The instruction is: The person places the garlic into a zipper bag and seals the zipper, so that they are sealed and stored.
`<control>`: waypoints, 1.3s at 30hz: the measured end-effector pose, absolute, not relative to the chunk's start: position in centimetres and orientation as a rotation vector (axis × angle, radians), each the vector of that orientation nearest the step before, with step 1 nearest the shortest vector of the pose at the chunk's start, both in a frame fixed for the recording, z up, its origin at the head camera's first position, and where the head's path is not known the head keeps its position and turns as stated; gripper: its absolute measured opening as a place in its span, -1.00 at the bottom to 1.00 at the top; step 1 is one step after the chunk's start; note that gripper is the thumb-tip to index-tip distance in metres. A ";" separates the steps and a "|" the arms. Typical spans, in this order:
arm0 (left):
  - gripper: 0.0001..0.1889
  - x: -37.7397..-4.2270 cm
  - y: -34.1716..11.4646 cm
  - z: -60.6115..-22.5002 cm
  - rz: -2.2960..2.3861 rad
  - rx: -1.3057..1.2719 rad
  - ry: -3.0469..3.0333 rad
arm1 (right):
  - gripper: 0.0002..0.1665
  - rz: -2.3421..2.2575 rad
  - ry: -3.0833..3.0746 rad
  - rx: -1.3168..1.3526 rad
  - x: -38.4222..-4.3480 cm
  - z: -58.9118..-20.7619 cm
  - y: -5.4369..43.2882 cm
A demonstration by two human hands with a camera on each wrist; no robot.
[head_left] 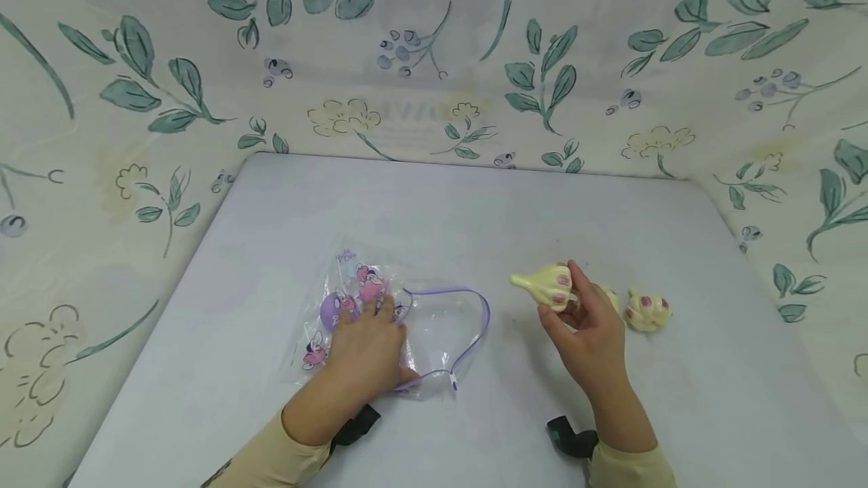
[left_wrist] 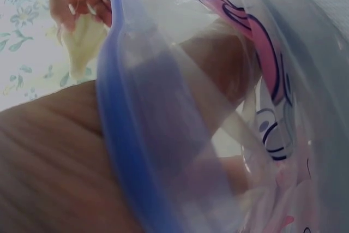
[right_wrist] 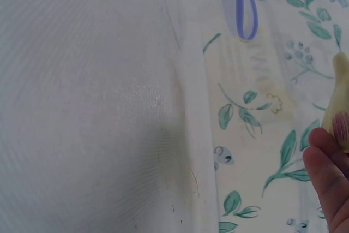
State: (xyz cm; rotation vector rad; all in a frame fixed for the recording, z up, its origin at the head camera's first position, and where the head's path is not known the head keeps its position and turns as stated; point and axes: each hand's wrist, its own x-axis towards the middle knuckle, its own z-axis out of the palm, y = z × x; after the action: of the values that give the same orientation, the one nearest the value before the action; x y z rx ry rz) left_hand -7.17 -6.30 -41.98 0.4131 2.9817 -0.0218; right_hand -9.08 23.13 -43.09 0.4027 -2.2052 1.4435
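My left hand [head_left: 369,345] lies over a clear plastic zip bag [head_left: 423,333] printed with pink and purple cartoon figures, its fingers bent onto the plastic. The bag's purple zip strip [head_left: 487,315] bows out into a loop at the right, so the mouth stands apart. In the left wrist view, the blue-looking strip [left_wrist: 112,113] and film cross in front of the hand. My right hand [head_left: 593,333] pinches a pale yellow garlic bulb [head_left: 548,283] with pinkish marks between thumb and fingers, stem pointing left. In the right wrist view the bulb [right_wrist: 341,102] is partly cut off.
Right of the right hand lies another garlic bulb [head_left: 648,311]. One more yellow piece [head_left: 609,295] is partly hidden behind that hand. The white table [head_left: 434,224] meets a floral cloth [head_left: 434,96] at its far edge. Black pieces [head_left: 570,439] sit by both wrists.
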 end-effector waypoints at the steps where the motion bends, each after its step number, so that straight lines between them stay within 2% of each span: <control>1: -0.25 -7.2 -6.3 -42.0 -0.019 0.413 2.979 | -0.11 1.440 -2.207 0.401 -9.1 -43.1 23.1; 39: -0.21 -7.2 -6.4 -42.2 -0.008 0.411 2.971 | -0.12 1.462 -2.199 0.431 -9.1 -43.3 23.3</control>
State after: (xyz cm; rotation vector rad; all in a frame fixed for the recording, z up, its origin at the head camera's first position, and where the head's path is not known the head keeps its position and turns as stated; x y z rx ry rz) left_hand -7.23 -6.37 -42.21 0.4110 2.9710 -0.0078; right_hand -9.13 23.28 -43.25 0.4306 -2.1987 1.4617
